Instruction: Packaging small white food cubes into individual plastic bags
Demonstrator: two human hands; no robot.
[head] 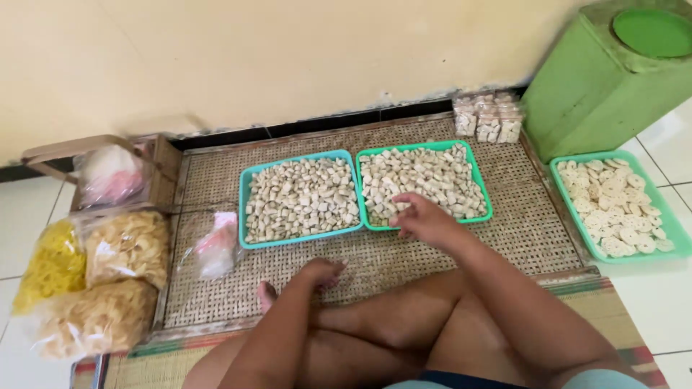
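Woven matting (519, 230) is lying along a cream wall, bearing two teal trays. Right hand (424, 220) is reaching over the right tray (425, 180), fingers curled, perhaps pinching pale cracker pieces (432, 176). Left hand (322, 272) is resting loosely closed by the foot (267, 294).

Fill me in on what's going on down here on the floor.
A person sits cross-legged on a woven mat facing two teal trays of pale cracker pieces. The right hand reaches onto the near edge of the right tray, touching the pieces. The left hand rests low by the person's foot. The left tray sits untouched. A third tray of round crackers lies beside a green tin; bagged crackers are stacked at the left.
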